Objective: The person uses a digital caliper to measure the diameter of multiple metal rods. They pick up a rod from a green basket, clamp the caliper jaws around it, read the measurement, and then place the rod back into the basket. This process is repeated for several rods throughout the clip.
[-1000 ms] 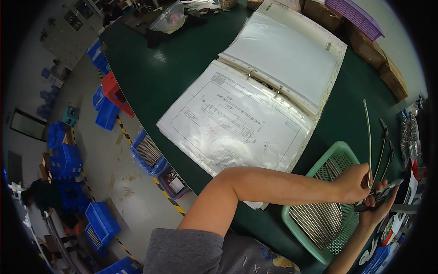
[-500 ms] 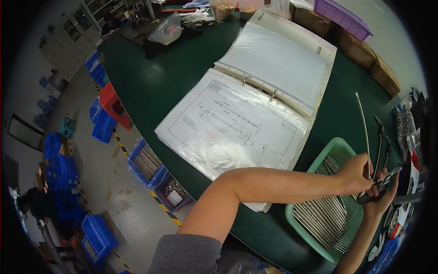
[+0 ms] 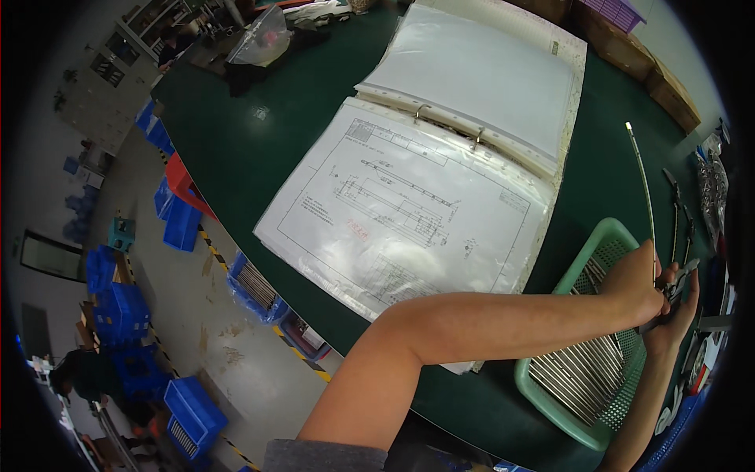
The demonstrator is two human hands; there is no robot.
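At the right edge of the green table [image 3: 314, 141], both hands meet above a pale green mesh basket [image 3: 550, 393]. Left hand [image 3: 633, 283]: reaches across from the lower left on a long bare forearm and pinches the lower end of a thin, pale rod [image 3: 645, 189] between thumb and fingers. The rod rises from this grip and curves slightly toward the far side of the table, ending in a small light tip. Right hand [image 3: 680, 307]: comes up from the lower right edge and is closed around a dark hand tool [image 3: 678, 279], whose head lies against the foot of the rod, just beside the left hand's fingertips. What kind of tool it is cannot be told at this size.

Basket: stands at the near right corner of the table and holds a layer of straight metal rods [image 3: 582, 381] lying side by side. Its far rim lies under the two hands.

Centre of the table: an open ring binder [image 3: 472, 79] with clear plastic sleeves; the near page shows a line drawing [image 3: 393, 212] of a long part. Beyond the hands, more slim dark pieces [image 3: 680, 212] lie near the table's right rim. Blue crates [image 3: 189, 409] stand on the floor at left.
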